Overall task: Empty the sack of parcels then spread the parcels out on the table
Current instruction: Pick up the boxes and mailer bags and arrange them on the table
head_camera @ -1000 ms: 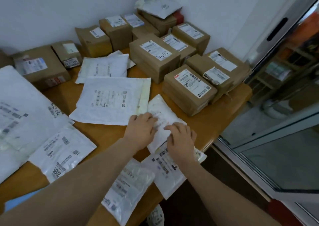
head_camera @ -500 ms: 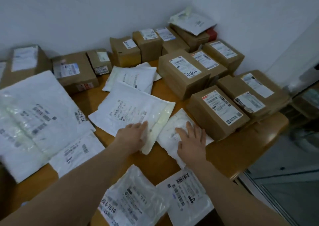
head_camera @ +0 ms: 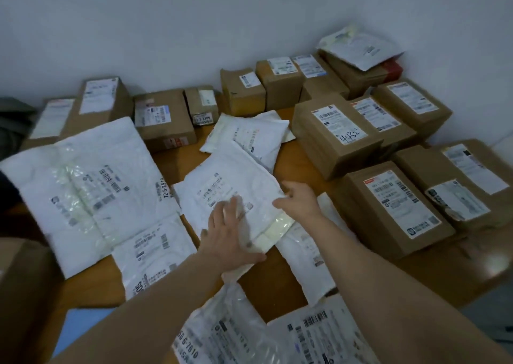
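Note:
A wooden table [head_camera: 291, 163] holds many parcels. My left hand [head_camera: 230, 238] lies with spread fingers on a white mailer [head_camera: 222, 186] at the middle, thumb along its near edge. My right hand [head_camera: 299, 199] pinches the same mailer's right edge. The mailer sits skewed, its cream flap overlapping a small white parcel [head_camera: 305, 258] under my right forearm. A large white mailer [head_camera: 83, 186] lies to the left, and a smaller one [head_camera: 150, 255] in front of it. Another white mailer [head_camera: 249, 133] lies behind. No sack is in view.
Brown cardboard boxes line the back wall and the right side, among them one marked 4432 [head_camera: 336, 136] and one nearer [head_camera: 394, 208]. Two clear labelled bags [head_camera: 222, 333] [head_camera: 319, 333] hang over the near edge. A box [head_camera: 22, 280] stands at the near left.
My right hand left the small white parcel and moved to the middle mailer's right edge. My left hand slid further onto that mailer, which has turned and shifted over the small parcel.

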`<state>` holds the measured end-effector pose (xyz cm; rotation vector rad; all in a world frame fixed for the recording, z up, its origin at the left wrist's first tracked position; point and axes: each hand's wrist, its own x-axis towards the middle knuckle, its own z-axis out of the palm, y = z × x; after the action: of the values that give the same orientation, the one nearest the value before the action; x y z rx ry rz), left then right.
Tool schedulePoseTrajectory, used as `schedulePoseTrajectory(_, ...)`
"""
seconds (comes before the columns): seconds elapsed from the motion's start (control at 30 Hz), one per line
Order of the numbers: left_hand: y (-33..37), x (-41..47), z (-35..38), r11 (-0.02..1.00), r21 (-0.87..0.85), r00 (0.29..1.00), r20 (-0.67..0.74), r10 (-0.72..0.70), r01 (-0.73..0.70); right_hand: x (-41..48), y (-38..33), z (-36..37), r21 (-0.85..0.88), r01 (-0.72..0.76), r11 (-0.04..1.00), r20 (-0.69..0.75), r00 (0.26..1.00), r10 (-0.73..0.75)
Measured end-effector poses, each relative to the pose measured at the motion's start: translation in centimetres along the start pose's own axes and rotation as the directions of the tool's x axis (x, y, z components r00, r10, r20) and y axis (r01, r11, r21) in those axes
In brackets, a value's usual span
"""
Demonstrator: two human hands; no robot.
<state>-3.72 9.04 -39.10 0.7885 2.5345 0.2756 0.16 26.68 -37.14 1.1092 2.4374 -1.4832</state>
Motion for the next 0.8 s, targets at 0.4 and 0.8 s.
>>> schedulePoseTrajectory(0.4,-0.2,-1.6,-3.1,0.967,-0.109,0.972,0.022,0.234,-0.230,-3.2,-1.6,-4.2,-0.023,0.002,1.000,0.158,0.987,0.001)
schedulePoseTrajectory(0.8,-2.4,1.0,-5.2,0.900,-0.378,0.955,-0.107,-0.276,0.218,-4.2,-0.7,-7.5,0.290,-0.197,0.936,0.134,0.977,0.164)
